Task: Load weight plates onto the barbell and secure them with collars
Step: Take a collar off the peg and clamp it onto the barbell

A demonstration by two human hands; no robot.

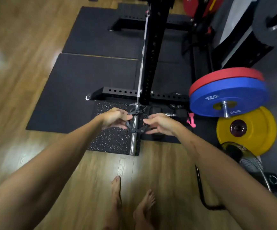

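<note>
Glossy chrome barbell sleeve [134,140], matt black plastic collar [137,121], speckled rubber mat [111,140], shiny wood floor [93,180]

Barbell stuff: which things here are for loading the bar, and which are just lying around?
For the job:
barbell sleeve
black collar, held around the sleeve by the left hand and right hand
blue plate
red plate
yellow plate

Just lying about:
pink object
floor mats
black cable
</note>
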